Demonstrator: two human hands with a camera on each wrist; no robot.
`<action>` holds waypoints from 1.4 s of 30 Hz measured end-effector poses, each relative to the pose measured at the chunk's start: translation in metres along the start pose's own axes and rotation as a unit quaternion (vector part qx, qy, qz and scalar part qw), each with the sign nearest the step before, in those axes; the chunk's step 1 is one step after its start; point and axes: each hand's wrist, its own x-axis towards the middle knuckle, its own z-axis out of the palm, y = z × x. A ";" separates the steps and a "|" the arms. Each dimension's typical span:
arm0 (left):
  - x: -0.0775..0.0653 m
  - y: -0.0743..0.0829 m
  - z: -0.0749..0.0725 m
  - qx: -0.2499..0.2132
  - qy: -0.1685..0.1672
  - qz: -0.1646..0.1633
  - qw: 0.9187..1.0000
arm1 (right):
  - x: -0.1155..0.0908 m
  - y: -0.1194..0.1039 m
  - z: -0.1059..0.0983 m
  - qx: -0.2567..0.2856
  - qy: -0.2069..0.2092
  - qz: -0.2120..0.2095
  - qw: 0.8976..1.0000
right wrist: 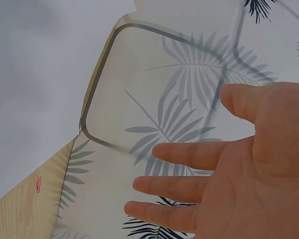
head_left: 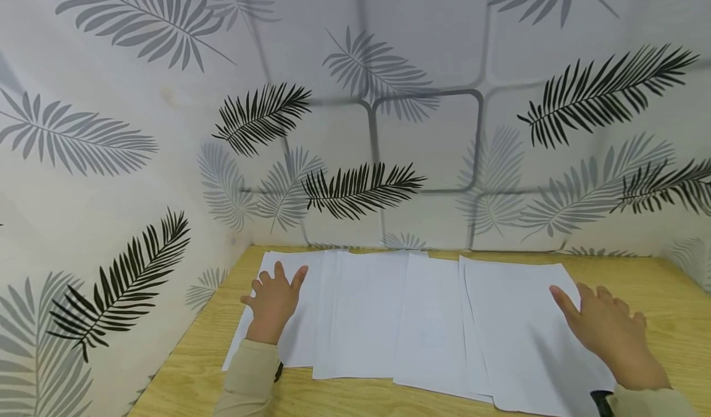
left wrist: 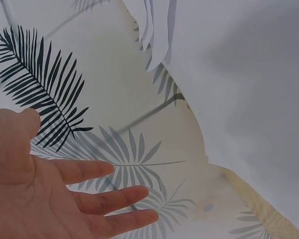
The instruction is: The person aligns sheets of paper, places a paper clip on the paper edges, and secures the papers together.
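Several white sheets of paper [head_left: 366, 318] lie overlapped in a fanned row across the wooden table. Over the leftmost sheet [head_left: 300, 337] is my left hand [head_left: 274, 303], its fingers spread and holding nothing. My right hand [head_left: 608, 334] hovers by the right edge of the rightmost sheet [head_left: 516, 324], casting a shadow on it. Both wrist views show palms with extended fingers: the left hand [left wrist: 65, 194] and the right hand [right wrist: 229, 164] are apart from the white paper [left wrist: 259, 99] in the left wrist view and the paper [right wrist: 35, 89] in the right one.
The light wooden table [head_left: 661, 318] meets a wall covering [head_left: 422, 139] with grey and black leaf prints at the back. The same pattern covers the left side. A small red mark [right wrist: 38, 184] shows on the wood in the right wrist view.
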 end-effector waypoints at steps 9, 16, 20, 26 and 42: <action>-0.001 -0.002 -0.001 0.006 0.000 -0.003 1.000 | 0.000 0.002 0.001 0.000 -0.018 -0.002 1.000; 0.001 -0.006 0.000 0.007 -0.008 -0.011 1.000 | -0.001 0.002 0.002 -0.005 -0.020 -0.002 1.000; 0.001 -0.009 0.002 0.007 -0.010 -0.013 1.000 | 0.000 0.004 0.003 -0.006 -0.025 0.000 1.000; 0.001 -0.013 0.005 0.008 -0.006 -0.012 1.000 | 0.001 0.006 0.004 -0.011 -0.027 -0.005 1.000; 0.003 -0.019 0.005 0.015 -0.010 -0.014 1.000 | 0.004 0.011 0.008 -0.012 -0.034 -0.030 0.999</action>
